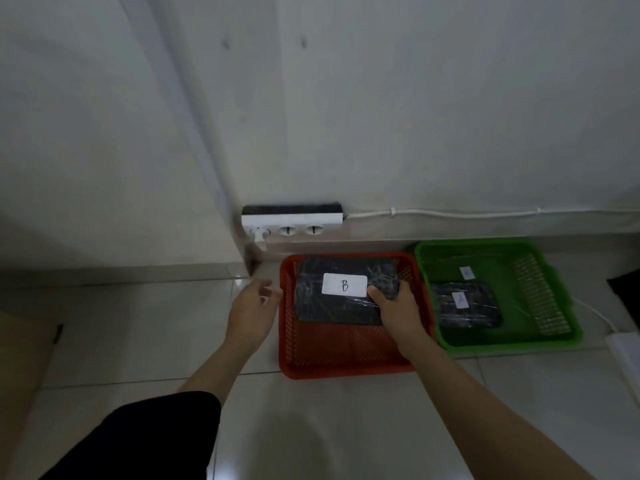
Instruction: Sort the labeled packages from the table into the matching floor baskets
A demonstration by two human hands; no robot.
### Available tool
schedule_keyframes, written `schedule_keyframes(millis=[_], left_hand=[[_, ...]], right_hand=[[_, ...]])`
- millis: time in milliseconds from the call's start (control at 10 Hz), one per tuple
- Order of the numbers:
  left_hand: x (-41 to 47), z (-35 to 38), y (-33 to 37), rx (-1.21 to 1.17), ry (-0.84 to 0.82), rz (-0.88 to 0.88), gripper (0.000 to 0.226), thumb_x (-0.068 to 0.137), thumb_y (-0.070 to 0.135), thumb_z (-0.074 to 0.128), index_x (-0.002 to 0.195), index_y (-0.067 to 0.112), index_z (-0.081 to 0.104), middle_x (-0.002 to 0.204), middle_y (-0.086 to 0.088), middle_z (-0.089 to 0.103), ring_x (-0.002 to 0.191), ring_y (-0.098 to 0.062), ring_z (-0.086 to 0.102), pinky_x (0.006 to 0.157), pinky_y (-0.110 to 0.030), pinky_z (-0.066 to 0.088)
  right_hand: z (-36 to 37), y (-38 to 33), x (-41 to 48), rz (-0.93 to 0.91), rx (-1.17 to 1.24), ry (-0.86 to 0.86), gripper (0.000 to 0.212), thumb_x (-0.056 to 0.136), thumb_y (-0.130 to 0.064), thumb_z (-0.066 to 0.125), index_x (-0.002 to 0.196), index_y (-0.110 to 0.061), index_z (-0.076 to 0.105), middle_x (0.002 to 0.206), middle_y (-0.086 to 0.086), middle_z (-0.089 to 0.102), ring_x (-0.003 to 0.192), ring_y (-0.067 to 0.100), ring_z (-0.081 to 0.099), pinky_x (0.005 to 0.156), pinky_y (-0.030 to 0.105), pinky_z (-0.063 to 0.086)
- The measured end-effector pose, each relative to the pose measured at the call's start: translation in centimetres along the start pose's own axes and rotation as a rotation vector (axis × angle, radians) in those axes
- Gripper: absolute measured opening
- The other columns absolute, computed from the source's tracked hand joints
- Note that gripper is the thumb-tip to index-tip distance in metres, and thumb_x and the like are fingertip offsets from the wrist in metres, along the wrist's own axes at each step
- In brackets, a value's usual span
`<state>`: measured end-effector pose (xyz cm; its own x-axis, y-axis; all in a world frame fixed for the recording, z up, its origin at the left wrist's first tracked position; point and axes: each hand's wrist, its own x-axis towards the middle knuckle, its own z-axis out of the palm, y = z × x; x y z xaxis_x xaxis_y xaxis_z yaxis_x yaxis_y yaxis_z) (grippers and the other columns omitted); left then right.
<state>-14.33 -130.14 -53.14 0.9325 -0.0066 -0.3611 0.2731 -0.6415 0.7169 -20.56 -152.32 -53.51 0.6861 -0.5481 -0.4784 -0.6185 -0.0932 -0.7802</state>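
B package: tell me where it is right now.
In the head view, the B package lies in the red basket, center-right on the floor, under the right hand, left of the green basket.

We look from one head-worn wide-angle view, forward and steeply down, close above the red basket [346,355] on the floor, with the wall rising just behind it.
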Motion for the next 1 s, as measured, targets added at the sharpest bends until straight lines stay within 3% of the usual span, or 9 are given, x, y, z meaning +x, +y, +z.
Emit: schedule_keyframes(millis=[200,300,400,500,600,700,800,900,1000], left_hand=[[5.4,8.3,-7.3,0.020,0.066,0.003,0.057,0.097,0.035,0.044,0.145,0.006,0.033,0.146,-0.019,0.042,0.131,-0.034,0.043,0.106,-0.044,0.039],[6.8,11.0,-9.4,-0.044,0.042,-0.012,0.058,0.099,0.041,0.034,0.148,0.012,0.027,0.143,-0.017,0.048,0.125,-0.034,0.050,0.100,-0.043,0.043],[7.2,12.5,-10.1,-0.118,0.067,0.070,0.046,0.101,0.040,0.028,0.138,0.017,0.040,0.117,-0.011,0.065,0.087,-0.022,0.061,0.069,-0.030,0.044],[7.4,13.0,-10.5,-0.144,0.116,0.111,0.042,0.101,0.040,0.027,0.132,0.018,0.046,0.096,0.000,0.064,0.069,-0.007,0.053,0.056,-0.022,0.039],[7.4,13.2,-10.6,-0.164,0.134,0.110,0.041,0.101,0.040,0.028,0.125,0.016,0.050,0.089,0.001,0.063,0.067,-0.010,0.056,0.055,-0.025,0.041],[7.4,13.3,-10.8,-0.173,0.144,0.120,0.039,0.100,0.041,0.027,0.120,0.017,0.051,0.084,0.004,0.061,0.066,-0.004,0.056,0.052,-0.017,0.037],[7.8,12.7,-10.5,-0.145,0.041,0.092,0.044,0.100,0.044,0.026,0.130,0.017,0.044,0.099,-0.002,0.065,0.078,-0.013,0.062,0.056,-0.019,0.039],[7.5,10.5,-9.0,-0.026,-0.098,-0.011,0.062,0.098,0.047,0.032,0.149,0.013,0.021,0.142,-0.015,0.048,0.118,-0.027,0.055,0.094,-0.039,0.047],[7.1,7.5,-6.0,0.104,-0.052,-0.006,0.067,0.097,0.044,0.038,0.150,0.008,0.020,0.153,-0.018,0.033,0.138,-0.033,0.036,0.112,-0.045,0.033]], right_hand=[[4.3,9.1,6.3,0.013,-0.037,-0.013,0.053,0.086,-0.027,0.064,0.129,-0.004,0.043,0.123,0.020,0.058,0.099,0.029,0.057,0.086,0.037,0.049],[6.0,11.5,8.3,0.016,-0.033,-0.025,0.054,0.086,-0.025,0.064,0.131,-0.004,0.043,0.125,0.019,0.058,0.105,0.029,0.058,0.087,0.034,0.048],[7.7,12.8,9.3,0.004,0.011,-0.058,0.050,0.087,-0.018,0.064,0.130,-0.002,0.046,0.126,0.018,0.059,0.107,0.028,0.058,0.089,0.032,0.047],[8.9,13.3,9.5,-0.006,0.020,-0.099,0.048,0.087,-0.017,0.063,0.130,-0.002,0.048,0.126,0.019,0.060,0.106,0.026,0.059,0.092,0.034,0.048],[9.3,13.7,10.0,-0.010,-0.218,-0.037,0.062,0.085,-0.032,0.064,0.134,0.000,0.042,0.138,0.022,0.046,0.124,0.034,0.044,0.107,0.040,0.036],[9.4,13.5,9.8,-0.054,-0.448,0.063,0.072,0.083,-0.038,0.065,0.134,0.002,0.035,0.141,0.024,0.035,0.131,0.036,0.028,0.109,0.040,0.024],[9.6,12.2,9.3,-0.121,-0.491,0.143,0.068,0.084,-0.040,0.062,0.132,0.000,0.036,0.138,0.022,0.038,0.128,0.035,0.031,0.105,0.043,0.029],[9.4,10.1,7.1,-0.197,-0.529,0.154,0.059,0.087,-0.037,0.058,0.132,-0.004,0.040,0.136,0.019,0.040,0.126,0.033,0.033,0.102,0.046,0.034],[8.0,7.1,5.2,-0.253,-0.489,0.120,0.051,0.090,-0.032,0.055,0.131,-0.004,0.044,0.134,0.017,0.044,0.124,0.031,0.035,0.101,0.043,0.035]])
